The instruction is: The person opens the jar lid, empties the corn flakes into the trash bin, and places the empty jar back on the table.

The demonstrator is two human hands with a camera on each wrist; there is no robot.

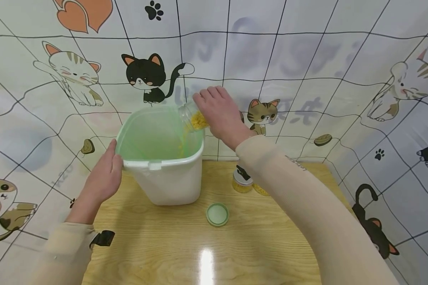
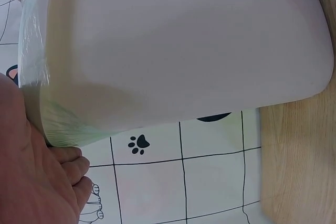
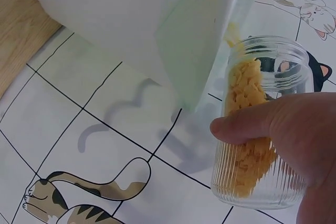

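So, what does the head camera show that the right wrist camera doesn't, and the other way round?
Only the head view shows the left hand at the bin's rim, the loose green lid and the silver-lidded jar.

Only the right wrist view shows the green liner overlapping the bin's outside, and the ribs on the glass jar.

Both show the right hand gripping that tilted glass jar, yellow pieces spilling out, the white bin, wooden table and cat-patterned wall.
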